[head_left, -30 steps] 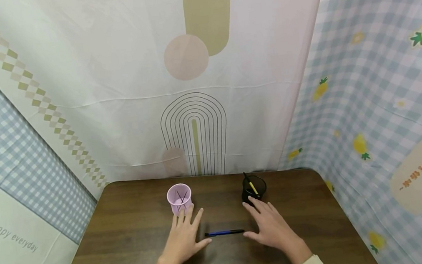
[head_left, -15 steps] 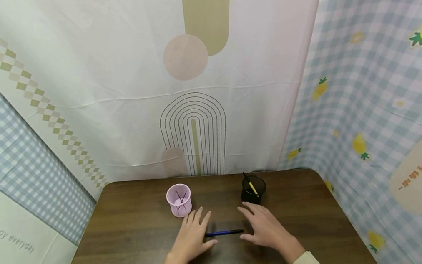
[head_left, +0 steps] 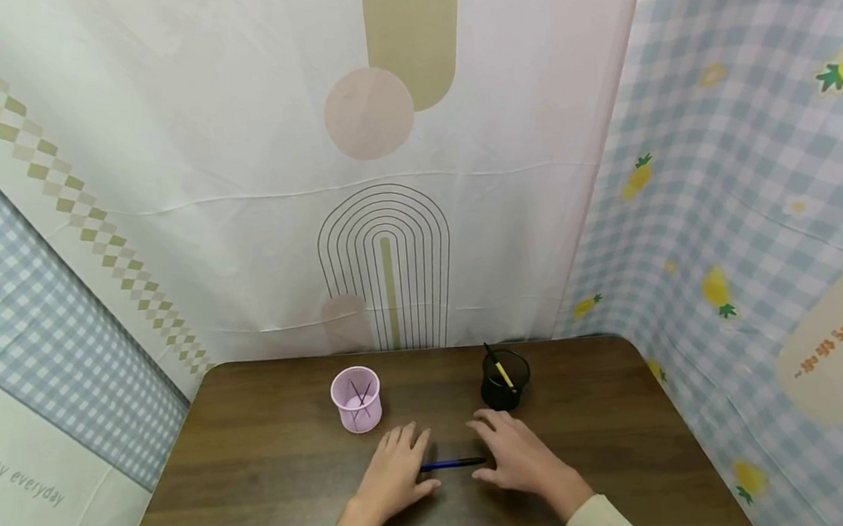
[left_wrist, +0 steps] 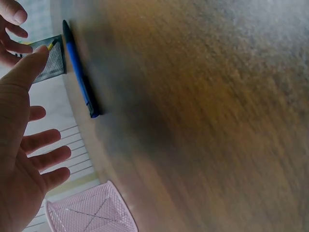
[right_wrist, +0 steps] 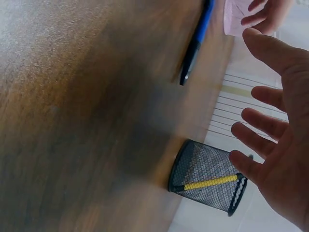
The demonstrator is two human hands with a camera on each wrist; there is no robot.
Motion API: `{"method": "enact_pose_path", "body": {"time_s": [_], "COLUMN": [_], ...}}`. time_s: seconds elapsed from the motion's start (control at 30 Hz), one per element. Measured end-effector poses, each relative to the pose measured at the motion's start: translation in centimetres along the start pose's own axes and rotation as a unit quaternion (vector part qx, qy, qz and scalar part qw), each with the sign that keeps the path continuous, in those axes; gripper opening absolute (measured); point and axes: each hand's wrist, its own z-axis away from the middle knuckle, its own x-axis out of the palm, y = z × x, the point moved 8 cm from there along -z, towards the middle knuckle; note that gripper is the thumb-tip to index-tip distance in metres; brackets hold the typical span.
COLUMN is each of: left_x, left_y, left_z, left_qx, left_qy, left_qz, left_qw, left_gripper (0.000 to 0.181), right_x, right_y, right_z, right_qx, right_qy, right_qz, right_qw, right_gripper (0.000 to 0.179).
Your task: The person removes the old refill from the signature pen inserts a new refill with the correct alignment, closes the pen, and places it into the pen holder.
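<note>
A blue pen [head_left: 450,463] with black ends lies crosswise on the table between the two hands. The left hand [head_left: 393,473] hovers at the pen's left end and hides its tip in the head view; its fingers are spread and hold nothing. Close to the pen's right end is the right hand [head_left: 517,455], fingers apart and nothing in them. Beyond the left hand stands a pink mesh pen holder [head_left: 359,415] with dark crossing lines. A black mesh pen holder [right_wrist: 207,169], with a yellow-and-black pen [right_wrist: 212,182] leaning inside, stands beyond the right hand.
The brown wooden table [head_left: 260,478] ends at the back against a white patterned curtain [head_left: 256,269]. Blue checked cloth [head_left: 725,211] hangs along the right side, and more of it is on the left.
Both hands have drawn inward and back from the two pen holders, coming nearer each other over the ends of the blue pen. The pen and holders have stayed in place.
</note>
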Motion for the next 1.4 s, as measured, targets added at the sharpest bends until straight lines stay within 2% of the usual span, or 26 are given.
{"method": "enact_pose_path", "body": {"time_s": [0.13,0.37,0.5,0.67,1.03,1.4], "left_x": [0.3,1.8,2.3,2.5,3.1,3.2], "left_y": [0.2,0.4,0.6,1.0,1.6,2.1], "left_z": [-0.1,-0.5,-0.7,-0.7,-0.8,-0.9], "left_qx": [0.009,0.009,0.012,0.020,0.036,0.044], "left_qy": [0.008,-0.027,-0.029,-0.016,0.002,0.027], "left_qz": [-0.007,-0.011,-0.028,-0.039,-0.024,-0.034], "left_qw": [0.9999,0.9995,0.9991,0.9989,0.9990,0.9981], "left_gripper": [0.079,0.073,0.069,0.061,0.038,0.030], "right_x": [0.7,1.7,2.3,3.1,4.1,4.8], "right_y": [0.0,-0.1,-0.5,-0.7,-1.4,-1.6], "right_z": [-0.4,-0.9,-1.2,-1.3,-1.6,-1.6], "right_qx": [-0.006,-0.009,-0.017,-0.023,-0.041,-0.036], "right_qy": [-0.004,-0.020,-0.026,-0.027,-0.031,-0.036], "right_qz": [0.005,0.000,-0.002,0.001,0.014,0.014], "right_qw": [1.0000,0.9998,0.9995,0.9994,0.9986,0.9986], "right_gripper": [0.077,0.073,0.068,0.064,0.050,0.038]}}
